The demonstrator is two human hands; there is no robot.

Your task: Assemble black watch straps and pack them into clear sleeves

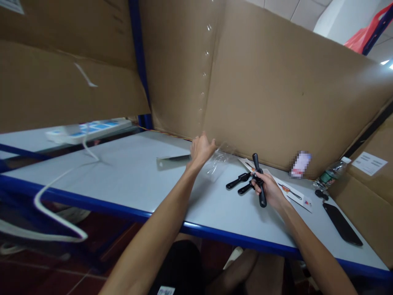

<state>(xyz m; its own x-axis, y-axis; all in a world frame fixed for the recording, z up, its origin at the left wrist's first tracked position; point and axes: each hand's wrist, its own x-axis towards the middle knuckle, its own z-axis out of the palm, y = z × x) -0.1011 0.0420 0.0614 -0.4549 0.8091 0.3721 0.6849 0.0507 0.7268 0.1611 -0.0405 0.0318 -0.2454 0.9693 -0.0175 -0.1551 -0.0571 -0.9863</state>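
My right hand (268, 188) is closed round a black spokeshave (262, 192), held nearly upright above the table. Beside it, other black two-handled spokeshaves (238, 180) lie on the surface, partly hidden by the hand. My left hand (202, 149) reaches toward the back of the table, thumb and forefinger apart; its other fingers are partly hidden. Just right of that hand lies clear plastic packaging (219, 162). On its left is a flat, pale and dark strip (173, 161) with a hole at one end. Printed cards (294, 192) lie beyond my right hand.
The white tabletop (129, 164) has a blue front edge, with cardboard walls (260, 82) behind. At right are a water bottle (333, 172), a small black round item (321, 194) and a dark phone-like slab (343, 223). A white cable (46, 209) hangs left, near a power strip (92, 130).
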